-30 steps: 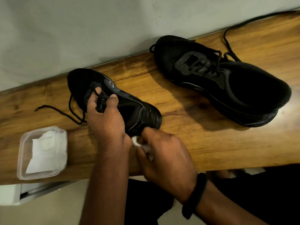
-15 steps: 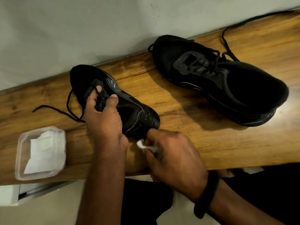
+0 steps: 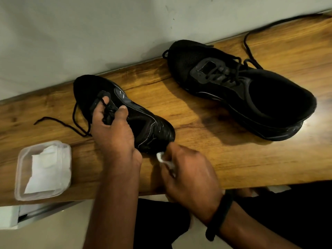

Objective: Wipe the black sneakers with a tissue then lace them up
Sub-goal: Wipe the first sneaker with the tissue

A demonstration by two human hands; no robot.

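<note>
The left forearm reaches straight up from the near edge, and the left hand [image 3: 115, 133] lies on top of the smaller-looking black sneaker [image 3: 152, 128] at the left, wrist low and knuckles raised. Its fingers [image 3: 106, 103] are curled into the lacing zone, forefinger and thumb pinching the bunched black lace, so the hand holds the shoe down by its tongue area. The right forearm comes in from the near right at a slant, a black wristband [image 3: 219, 218] round the wrist; the right hand [image 3: 190, 175] is bent toward the shoe's heel end, its fingers closed tightly round a crumpled white tissue [image 3: 162, 157], whose tip shows against the heel's lower edge. This sneaker sits on the wooden desk [image 3: 224, 159], toe pointing far and left, with a matte fabric toe and smooth side panels traced by thin pale lines; one loose lace end [image 3: 53, 120] trails left across the wood. The second black sneaker [image 3: 251, 90] stands well apart at the far right, mesh-toed, partly laced, its opening wide and dark, a lace running off toward the far right. The desk is glossy, grained brown wood against a plain pale wall [image 3: 89, 33]. At the near left a clear plastic container [image 3: 19, 177] with rounded corners holds folded white tissues [image 3: 46, 169].
</note>
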